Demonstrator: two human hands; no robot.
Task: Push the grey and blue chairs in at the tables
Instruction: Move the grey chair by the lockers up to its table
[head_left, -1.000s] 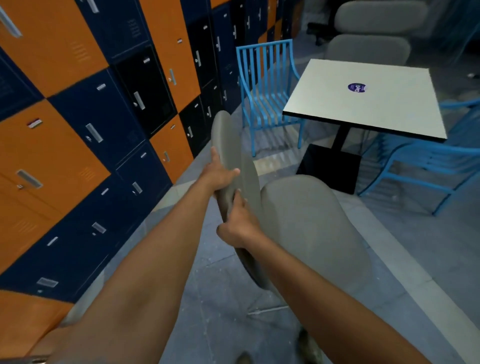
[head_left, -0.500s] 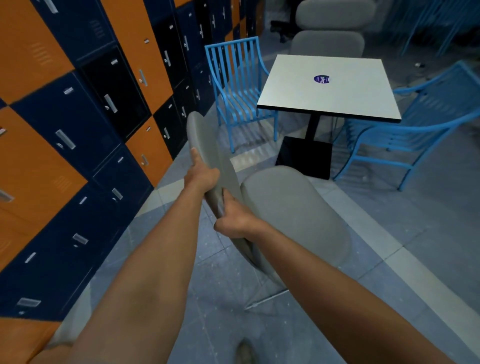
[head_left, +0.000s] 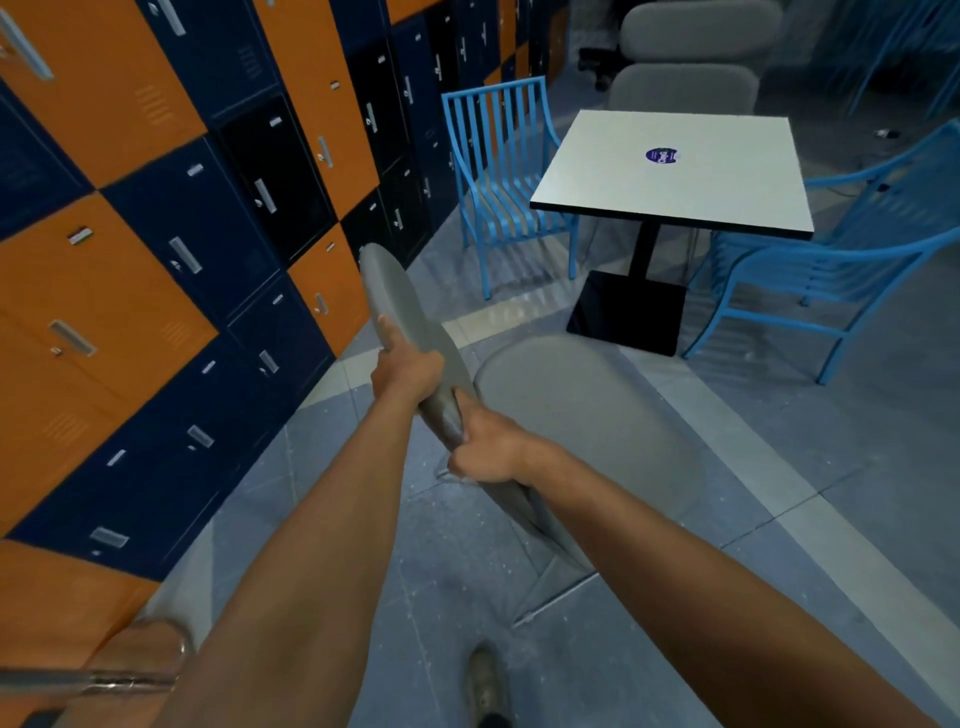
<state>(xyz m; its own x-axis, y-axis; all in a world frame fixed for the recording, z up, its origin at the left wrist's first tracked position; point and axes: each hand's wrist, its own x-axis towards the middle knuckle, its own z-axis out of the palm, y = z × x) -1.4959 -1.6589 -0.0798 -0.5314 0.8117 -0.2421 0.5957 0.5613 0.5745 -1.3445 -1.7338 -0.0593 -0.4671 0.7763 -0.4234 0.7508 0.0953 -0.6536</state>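
A grey chair (head_left: 582, 415) stands in front of me, its seat facing a white square table (head_left: 675, 171). Both hands grip the top edge of its thin backrest: my left hand (head_left: 408, 371) higher up, my right hand (head_left: 488, 449) lower and nearer to me. The seat's front edge is a short way from the table's black base (head_left: 628, 312). One blue slatted chair (head_left: 504, 182) stands at the table's left side, another blue chair (head_left: 831, 260) at its right. Two more grey chairs (head_left: 685, 88) are behind the table.
A wall of orange and dark blue lockers (head_left: 182, 234) runs along the left. My shoe (head_left: 485, 686) shows at the bottom on the grey tiled floor. A metal chair frame (head_left: 104, 675) sits at the bottom left. A pale floor strip (head_left: 779, 493) crosses diagonally on the right.
The grey chair has moved with my hands toward the table, and the view has shifted so the table sits further right. My grip on the backrest is unchanged.
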